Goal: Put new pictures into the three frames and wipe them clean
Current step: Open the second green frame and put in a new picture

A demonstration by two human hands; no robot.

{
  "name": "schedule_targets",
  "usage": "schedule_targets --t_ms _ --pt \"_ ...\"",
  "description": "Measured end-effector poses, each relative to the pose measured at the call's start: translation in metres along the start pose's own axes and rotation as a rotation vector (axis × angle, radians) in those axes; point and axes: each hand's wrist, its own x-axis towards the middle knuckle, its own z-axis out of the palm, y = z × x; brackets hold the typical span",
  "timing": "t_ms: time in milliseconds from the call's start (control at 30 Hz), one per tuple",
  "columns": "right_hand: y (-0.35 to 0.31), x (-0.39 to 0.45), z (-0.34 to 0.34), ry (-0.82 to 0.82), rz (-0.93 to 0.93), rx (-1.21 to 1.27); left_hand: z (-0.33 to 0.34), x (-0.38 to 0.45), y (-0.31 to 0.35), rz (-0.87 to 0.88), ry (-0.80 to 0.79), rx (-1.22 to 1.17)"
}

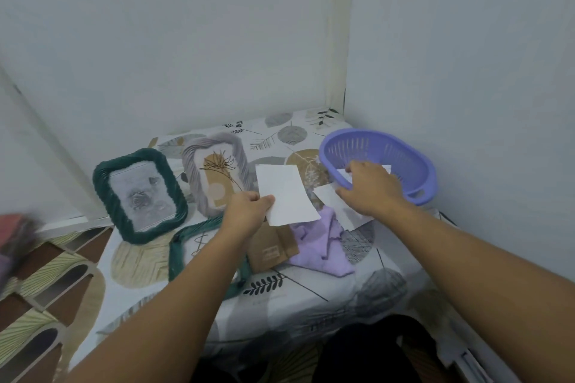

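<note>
My left hand (249, 211) pinches the lower left corner of a white paper sheet (284, 193), held above the table. My right hand (368, 188) reaches over the near rim of the purple basket (413, 161) and touches a white paper (386, 169) inside it. A dark green frame (102, 193) with a grey rose picture lies at the left. To its right, a grey frame (194, 177) holds a tan plant drawing. A third green frame (175, 255) lies under my left forearm. Beside it sit a brown backing board (273, 250) and a lilac cloth (323, 245).
Another white paper (339, 205) lies on the table under my right hand. The small table (311, 298) with a leaf-print cover stands in a corner, walls behind and to the right. Patterned floor and blurred pink items (12, 227) are on the left.
</note>
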Motion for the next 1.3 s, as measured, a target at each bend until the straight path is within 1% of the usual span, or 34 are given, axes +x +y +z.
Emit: schedule_targets --t_ms 67,233,400,600,800,867,967,1167,1300 --pt "0.012 -0.001 0.005 -0.068 0.004 -0.031 0.014 0.005 0.003 -0.022 -0.014 -0.004" --pt "0.023 -0.003 0.012 0.006 -0.016 -0.033 0.044 0.019 0.009 -0.034 -0.041 0.076" --pt "0.031 0.004 0.000 0.062 -0.023 0.106 0.077 0.030 0.018 -0.063 -0.071 0.091" --pt "0.040 0.008 -0.018 0.067 -0.011 0.244 0.114 0.041 0.022 -0.110 -0.106 0.098" --pt "0.039 0.009 -0.009 0.051 -0.039 0.197 0.143 0.048 0.016 -0.138 -0.142 0.161" --pt "0.037 0.008 -0.003 0.042 -0.048 0.164 0.153 0.058 0.001 -0.134 -0.125 0.196" --pt "0.032 0.006 0.005 0.030 -0.053 0.118 0.152 0.044 0.001 -0.092 -0.103 0.273" --pt "0.020 0.000 0.011 -0.014 -0.022 0.019 0.141 0.038 0.004 -0.005 -0.146 0.341" --pt "0.021 0.004 0.006 -0.114 0.005 0.043 0.124 0.042 0.009 0.047 -0.119 0.495"
